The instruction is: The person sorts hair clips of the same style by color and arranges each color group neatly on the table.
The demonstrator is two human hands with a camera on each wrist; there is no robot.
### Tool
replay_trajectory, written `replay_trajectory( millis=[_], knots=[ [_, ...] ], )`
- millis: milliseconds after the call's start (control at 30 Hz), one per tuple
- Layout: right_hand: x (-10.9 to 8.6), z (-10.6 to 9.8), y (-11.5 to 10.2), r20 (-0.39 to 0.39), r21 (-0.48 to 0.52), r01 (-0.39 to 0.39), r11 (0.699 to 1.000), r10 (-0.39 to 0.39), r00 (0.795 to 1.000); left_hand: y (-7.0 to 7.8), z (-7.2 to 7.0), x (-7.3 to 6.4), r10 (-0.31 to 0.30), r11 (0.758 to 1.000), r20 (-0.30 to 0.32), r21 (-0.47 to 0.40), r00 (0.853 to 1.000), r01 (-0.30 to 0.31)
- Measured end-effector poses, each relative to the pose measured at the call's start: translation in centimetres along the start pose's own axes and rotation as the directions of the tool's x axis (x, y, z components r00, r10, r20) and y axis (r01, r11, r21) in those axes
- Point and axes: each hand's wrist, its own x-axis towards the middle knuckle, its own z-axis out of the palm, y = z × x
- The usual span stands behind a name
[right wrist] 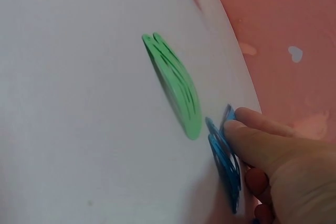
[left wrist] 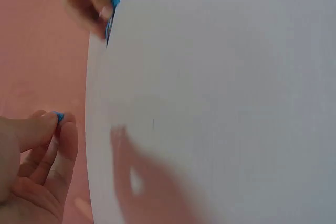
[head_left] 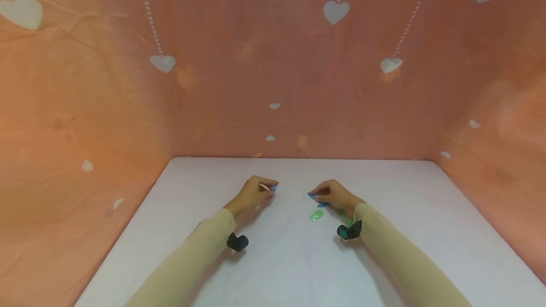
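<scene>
Between thumb and fingertips my left hand (head_left: 252,193) pinches a small blue snap hair clip (head_left: 274,187), raised above the white table; in the left wrist view only a bit of this blue clip (left wrist: 60,116) shows. My right hand (head_left: 337,196) grips another blue hair clip (head_left: 312,195) by thumb and index finger. Right below those fingers, more blue hair clips (right wrist: 224,169) lie close together, partly covered by the hand. Beside them on the table are green hair clips (right wrist: 176,87), two lying side by side. Further green clips (head_left: 347,221) show partly under the right wrist.
The white tabletop (head_left: 273,259) reaches back to an orange cloth backdrop (head_left: 256,84) printed with pale hearts, which also encloses both sides. A dark wrist camera (head_left: 237,242) sits at the left cuff and another camera (head_left: 350,231) at the right cuff.
</scene>
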Motion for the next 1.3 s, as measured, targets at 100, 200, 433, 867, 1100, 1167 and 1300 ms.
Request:
replay_trajectory(
  millis=[100, 200, 433, 867, 1100, 1167, 1300],
  knots=[
    [-0.2, -0.3, 0.1, -0.008, -0.01, 0.001, 1.0, -0.001, 1.0, -0.5, -1.0, 0.0, -0.002, 1.0, -0.009, 0.012, 1.0, 0.002],
    [-0.3, -0.5, 0.1, -0.002, -0.024, 0.001, 1.0, -0.001, 1.0, -1.2, -1.7, 0.0, -0.021, 0.999, -0.006, 0.032, 1.0, 0.021],
    [-0.2, -0.6, 0.1, 0.009, -0.03, 0.004, 1.0, -0.004, 1.0, -2.8, -3.0, -0.1, -0.058, 0.995, -0.004, 0.075, 0.998, 0.058],
    [0.1, -0.7, 0.0, 0.01, -0.049, 0.022, 0.999, -0.021, 1.0, -4.2, -4.7, -0.4, -0.098, 0.979, -0.025, 0.175, 0.995, 0.101],
    [0.1, -0.5, 0.2, 0.01, -0.037, 0.003, 0.999, -0.003, 1.0, -4.9, -5.1, -0.4, -0.108, 0.96, -0.019, 0.257, 0.994, 0.109],
    [0.1, -0.5, 0.2, 0.013, -0.038, 0.006, 0.999, -0.005, 1.0, -5.1, -5.2, -0.4, -0.132, 0.957, -0.021, 0.26, 0.991, 0.133],
    [0.2, -0.4, 0.2, 0.02, -0.042, 0.016, 0.999, -0.015, 1.0, -5.4, -5.5, -0.5, -0.156, 0.954, -0.017, 0.255, 0.988, 0.155]
  ],
)
